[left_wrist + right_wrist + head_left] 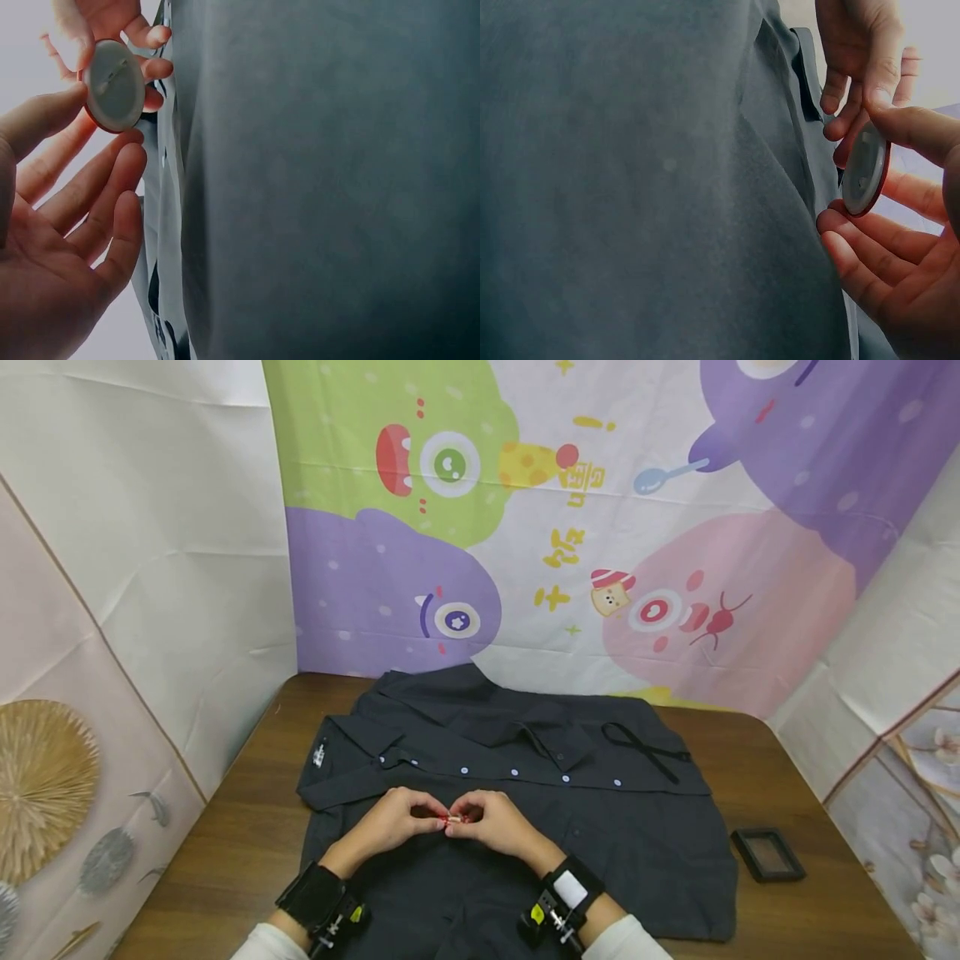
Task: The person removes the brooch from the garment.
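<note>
A round pin badge point(114, 90) with a red rim shows its pale back and pin in the left wrist view. My left hand point(392, 821) pinches one side of it between thumb and fingers, the other fingers spread loosely. On the opposite edge, my right hand point(504, 823) pinches the same badge. In the right wrist view the badge point(865, 171) appears nearly edge-on; its front is turned away. Both hands are over a dark button shirt point(637, 852), which lies spread on the table below its row of light buttons.
The wooden table point(217, 868) shows around the shirt. A small black square frame point(768, 855) lies to the right of it. A black cord loop point(645, 750) rests on the shirt's upper right. Behind the table hangs a cartoon-printed cloth point(547, 635).
</note>
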The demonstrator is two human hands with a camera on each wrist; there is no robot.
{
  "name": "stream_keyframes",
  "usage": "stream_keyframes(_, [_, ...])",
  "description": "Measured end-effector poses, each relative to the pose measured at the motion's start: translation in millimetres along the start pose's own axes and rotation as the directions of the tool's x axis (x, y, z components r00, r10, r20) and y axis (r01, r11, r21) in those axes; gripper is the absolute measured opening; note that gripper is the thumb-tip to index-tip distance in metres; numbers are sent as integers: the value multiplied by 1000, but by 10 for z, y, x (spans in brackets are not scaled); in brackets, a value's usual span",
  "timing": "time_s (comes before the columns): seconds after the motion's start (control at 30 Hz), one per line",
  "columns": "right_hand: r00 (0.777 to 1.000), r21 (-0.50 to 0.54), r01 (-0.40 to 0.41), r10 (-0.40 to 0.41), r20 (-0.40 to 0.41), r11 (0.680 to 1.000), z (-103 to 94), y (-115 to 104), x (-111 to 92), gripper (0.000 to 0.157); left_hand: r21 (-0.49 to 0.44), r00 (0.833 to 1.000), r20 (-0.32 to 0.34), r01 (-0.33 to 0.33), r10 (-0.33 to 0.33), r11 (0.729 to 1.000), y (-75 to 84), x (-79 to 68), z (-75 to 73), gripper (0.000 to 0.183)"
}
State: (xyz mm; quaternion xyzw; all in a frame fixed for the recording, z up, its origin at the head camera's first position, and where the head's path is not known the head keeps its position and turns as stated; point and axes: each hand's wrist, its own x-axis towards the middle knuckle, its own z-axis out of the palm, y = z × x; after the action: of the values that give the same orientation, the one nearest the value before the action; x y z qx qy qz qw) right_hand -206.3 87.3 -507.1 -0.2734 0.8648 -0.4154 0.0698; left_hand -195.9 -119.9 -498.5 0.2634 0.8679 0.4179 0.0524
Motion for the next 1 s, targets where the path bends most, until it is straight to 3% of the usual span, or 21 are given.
stream_keyframes(0.63, [994,-102,73,-81,-71,992,45,-42,12,24,84,998,-59,33,-28,996,33,0,15,13])
stream_keyframes(1.0, [990,-125,75,-88,-108,989,53,-46,-10,24,98,996,-80,47,-40,994,25,1,41,13])
